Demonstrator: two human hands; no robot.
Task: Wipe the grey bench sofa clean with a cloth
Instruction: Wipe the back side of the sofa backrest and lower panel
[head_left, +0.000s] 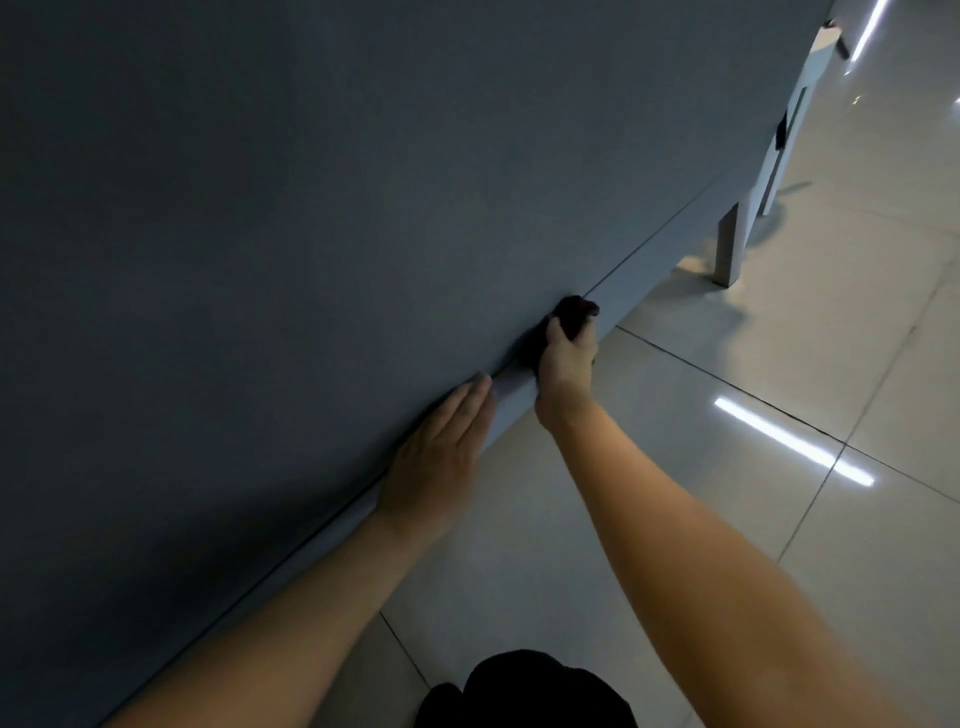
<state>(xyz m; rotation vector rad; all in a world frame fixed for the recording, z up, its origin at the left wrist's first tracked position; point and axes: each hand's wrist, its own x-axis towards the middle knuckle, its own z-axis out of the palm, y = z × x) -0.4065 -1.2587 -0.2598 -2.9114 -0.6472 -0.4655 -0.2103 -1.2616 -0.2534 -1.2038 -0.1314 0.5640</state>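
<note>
Slipping off the narrow front edge is the likeliest fault from here: the dark cloth (574, 312) is bunched small in the right hand (566, 364) and sits right on the seam (675, 224) that runs along the front of the grey bench sofa (260, 234), so a stroke pushed too far outward would carry it off the upholstery and down toward the tiled floor (779, 338) just below that hand. Because the cloth is wadded rather than spread, I judge it could also ride over the groove and leave dust in it, or clean only a thin stripe at each pass. Much of the seat beyond and to the left of both hands lies in deep shadow, so missed patches would be hard to notice. The left hand (441, 447) lies flat, fingers straight and together, palm on the seat edge just nearer the body than the right hand, close to it but not touching; leaning hard on it might let it slide on the smooth cover. The right hand has its fingers curled round the cloth, wrist bent over the edge, forearm stretched long from the body. A bench leg (727, 249) stands well ahead of the right hand, and a strip of reflected light (789, 441) lies on the tiles to its right.
</note>
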